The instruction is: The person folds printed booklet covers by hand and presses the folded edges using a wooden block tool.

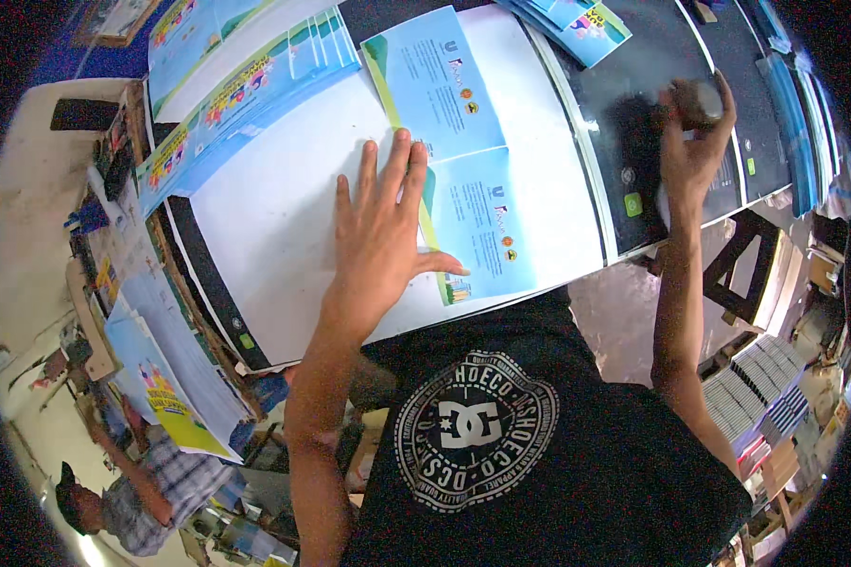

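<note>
My left hand (376, 222) lies flat with its fingers spread, over the white sheet (274, 227) and the left edge of a light blue printed sheet (487, 222). That printed sheet has a crease across its middle, with similar small pictures and text on both halves. Further right, my right hand (695, 156) curls around a dark, rounded block (696, 102) above a glossy black board (624, 113). Motion blurs the block and some of the fingers, so its exact kind is unclear.
Fanned blue printed sheets (246, 109) lie at the far left of the worktop. Blue leaflets (591, 36) sit at the far edge, and a blue stack (792, 142) stands right. Below left are more printed sheets (156, 364) and another person (142, 501); bound stacks (752, 383) lie lower right.
</note>
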Demonstrator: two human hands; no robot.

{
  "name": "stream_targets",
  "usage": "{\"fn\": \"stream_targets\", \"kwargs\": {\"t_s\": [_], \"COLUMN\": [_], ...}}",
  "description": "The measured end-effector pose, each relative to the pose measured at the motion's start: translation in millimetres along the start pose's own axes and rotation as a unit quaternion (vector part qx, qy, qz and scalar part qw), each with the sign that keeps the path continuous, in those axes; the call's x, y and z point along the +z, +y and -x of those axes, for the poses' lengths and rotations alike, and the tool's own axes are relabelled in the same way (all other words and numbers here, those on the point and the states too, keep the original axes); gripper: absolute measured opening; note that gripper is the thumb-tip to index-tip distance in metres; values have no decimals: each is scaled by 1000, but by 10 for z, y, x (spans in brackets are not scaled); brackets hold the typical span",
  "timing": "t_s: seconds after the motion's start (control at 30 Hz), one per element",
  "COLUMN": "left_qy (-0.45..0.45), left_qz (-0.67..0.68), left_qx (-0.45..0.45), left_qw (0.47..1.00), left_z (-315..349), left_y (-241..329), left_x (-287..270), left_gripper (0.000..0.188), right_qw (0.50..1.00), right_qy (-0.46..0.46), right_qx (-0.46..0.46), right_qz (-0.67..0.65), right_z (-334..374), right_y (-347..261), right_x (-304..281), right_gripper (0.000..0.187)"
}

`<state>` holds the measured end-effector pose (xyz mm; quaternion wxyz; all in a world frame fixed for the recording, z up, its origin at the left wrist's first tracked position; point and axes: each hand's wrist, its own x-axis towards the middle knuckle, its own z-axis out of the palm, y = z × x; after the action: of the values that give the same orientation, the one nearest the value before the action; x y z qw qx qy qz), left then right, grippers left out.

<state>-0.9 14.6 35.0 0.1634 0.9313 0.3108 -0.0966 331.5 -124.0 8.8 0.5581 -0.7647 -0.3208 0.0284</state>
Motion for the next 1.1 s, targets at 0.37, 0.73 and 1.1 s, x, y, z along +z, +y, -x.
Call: {"fn": "stream_targets", "kwargs": {"t_s": [0.37, 0.73, 1.1], "left_qy": [-20, -10, 0], "left_qz": [15, 22, 17], "left_qx": [-16, -10, -10], "left_qw": [1000, 1000, 1000], "left_z": [-16, -8, 3], "left_y": [65, 41, 10], "left_x": [-99, -62, 1], "left_gripper": [139, 138, 144], "right_qw": [800, 825, 795], "right_qy": [-361, -214, -308], "right_qx": [-404, -458, -465], "right_qz": [257, 253, 240], "right_z": [420, -192, -366], "right_y": [-776, -523, -459], "right_x": [888, 1566, 1513], "right_gripper": [45, 46, 43]}}
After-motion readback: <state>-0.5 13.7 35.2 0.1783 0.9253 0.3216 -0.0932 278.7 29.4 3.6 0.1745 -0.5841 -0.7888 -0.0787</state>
